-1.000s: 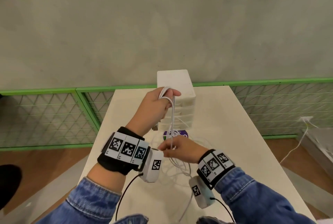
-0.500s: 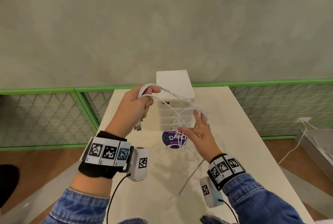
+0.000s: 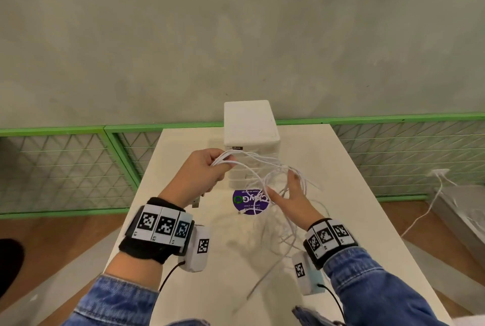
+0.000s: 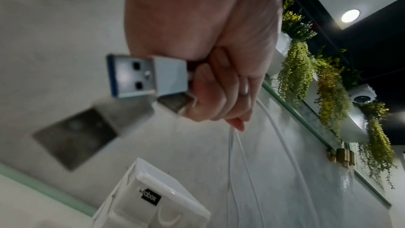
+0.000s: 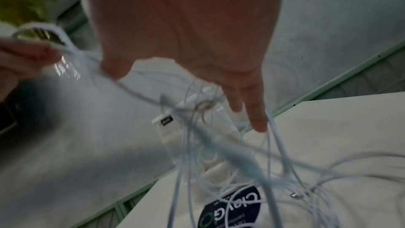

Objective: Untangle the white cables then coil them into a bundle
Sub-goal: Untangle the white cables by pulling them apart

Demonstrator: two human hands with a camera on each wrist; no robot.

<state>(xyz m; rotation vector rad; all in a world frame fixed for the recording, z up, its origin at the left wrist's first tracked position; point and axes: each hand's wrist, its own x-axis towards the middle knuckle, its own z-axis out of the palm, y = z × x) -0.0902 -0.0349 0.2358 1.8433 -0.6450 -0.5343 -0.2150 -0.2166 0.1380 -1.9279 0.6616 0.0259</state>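
My left hand [image 3: 210, 168] is raised above the table and grips looped strands of the white cables [image 3: 265, 168] in a fist. Two USB plugs [image 4: 149, 77] stick out below that fist [image 4: 210, 58]. From there the strands run right and sag in a loose tangle [image 5: 219, 145] down to the tabletop. My right hand [image 3: 287, 194] is spread with straight fingers [image 5: 258, 119] pushed into the tangle, and strands drape over them. A small metal connector [image 5: 294, 195] lies on the table among the loops.
A white stack of small drawers [image 3: 250, 139] stands at the table's far edge, just behind the cables. A round purple sticker [image 3: 249, 202] lies in front of it. The cream table [image 3: 354, 207] is narrow, and a green mesh fence [image 3: 65, 168] runs behind.
The left hand has lifted and drawn the looped strands left. The right hand let go of its pinch on the cable, rose and spread its fingers into the tangle.
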